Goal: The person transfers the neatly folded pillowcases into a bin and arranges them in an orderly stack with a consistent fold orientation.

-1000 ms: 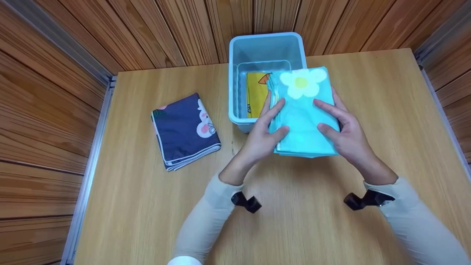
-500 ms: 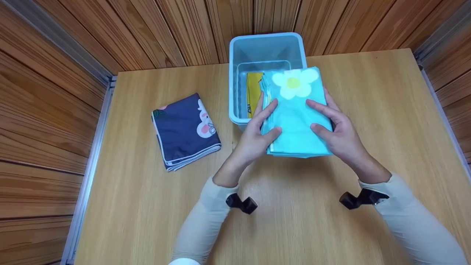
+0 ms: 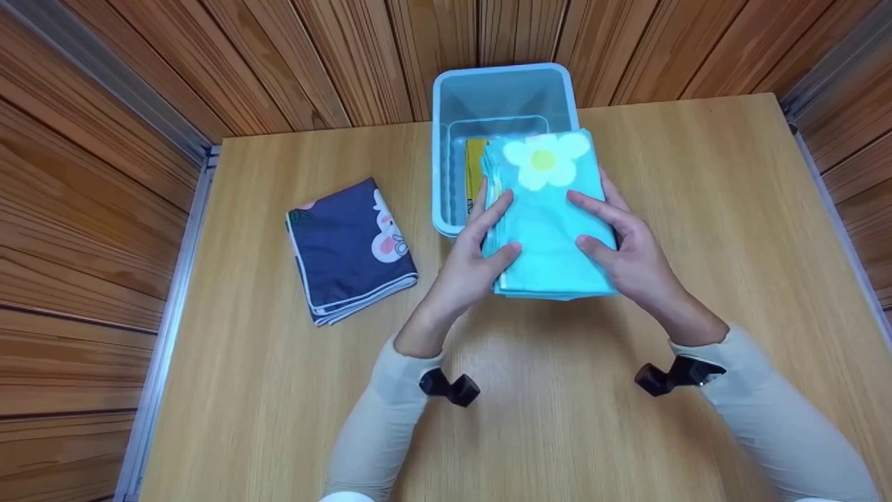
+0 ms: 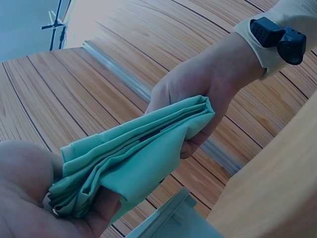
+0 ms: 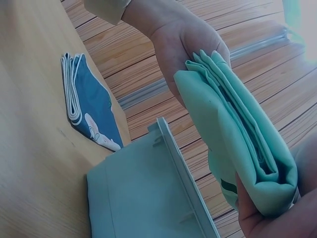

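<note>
Both hands hold a folded turquoise cloth (image 3: 547,244) with a white flower on its top face. The left hand (image 3: 467,265) grips its left edge, thumb on top and some fingers beneath; the right hand (image 3: 634,258) grips the right edge likewise. In the head view the cloth overlaps the front right part of a blue plastic bin (image 3: 440,153). Both wrist views show the cloth's layered folds, held up above the bin's rim (image 5: 173,153). Inside the bin lies a yellow folded cloth (image 3: 475,157), mostly hidden behind the turquoise one.
A navy folded cloth (image 3: 341,244) with a white rabbit print and pale edging lies on the wooden table (image 3: 244,390), left of the bin. Wood-plank walls (image 3: 348,63) stand behind the table and at both sides.
Both hands have shifted left with the turquoise cloth, farther over the bin, so less of the yellow cloth shows. The navy cloth stays in place.
</note>
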Demonstrator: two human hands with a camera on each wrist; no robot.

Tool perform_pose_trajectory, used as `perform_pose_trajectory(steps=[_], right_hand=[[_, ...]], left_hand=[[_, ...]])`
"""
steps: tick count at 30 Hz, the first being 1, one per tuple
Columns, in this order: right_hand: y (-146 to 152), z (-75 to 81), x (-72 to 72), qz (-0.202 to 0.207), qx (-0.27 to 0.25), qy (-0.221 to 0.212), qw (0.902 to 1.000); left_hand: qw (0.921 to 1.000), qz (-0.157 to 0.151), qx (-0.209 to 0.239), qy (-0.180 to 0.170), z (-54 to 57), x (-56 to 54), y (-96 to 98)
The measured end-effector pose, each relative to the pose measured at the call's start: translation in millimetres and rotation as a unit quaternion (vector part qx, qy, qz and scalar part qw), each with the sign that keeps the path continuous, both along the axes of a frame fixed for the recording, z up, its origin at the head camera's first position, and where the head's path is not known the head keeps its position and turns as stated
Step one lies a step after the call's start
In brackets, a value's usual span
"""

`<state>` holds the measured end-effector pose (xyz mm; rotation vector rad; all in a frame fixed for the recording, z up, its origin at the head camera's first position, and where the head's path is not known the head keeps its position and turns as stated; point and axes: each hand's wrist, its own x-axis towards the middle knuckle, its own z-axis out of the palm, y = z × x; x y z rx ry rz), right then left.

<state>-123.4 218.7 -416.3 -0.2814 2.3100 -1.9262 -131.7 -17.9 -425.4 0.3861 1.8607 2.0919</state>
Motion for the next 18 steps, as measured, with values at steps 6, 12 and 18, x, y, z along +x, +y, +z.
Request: perform_pose_trajectory(steps=[6,12,18], right_hand=[[-1.8,-0.7,-0.1,0.004,0.005,0.000,1.0000],[-3.2,-0.9,-1.5,0.003,0.000,-0.003,1.0000],[-4.2,0.0,-4.5,0.005,0.004,0.000,1.0000]], left_hand=[[1.0000,0.001,-0.003,0.000,-1.6,0.4,-3.0],[1.0000,0.002,0.000,-0.001,-2.9,-1.1,-3.1],[1.0000,0.007,-0.005,-0.003,-1.0,-2.9,-4.7]])
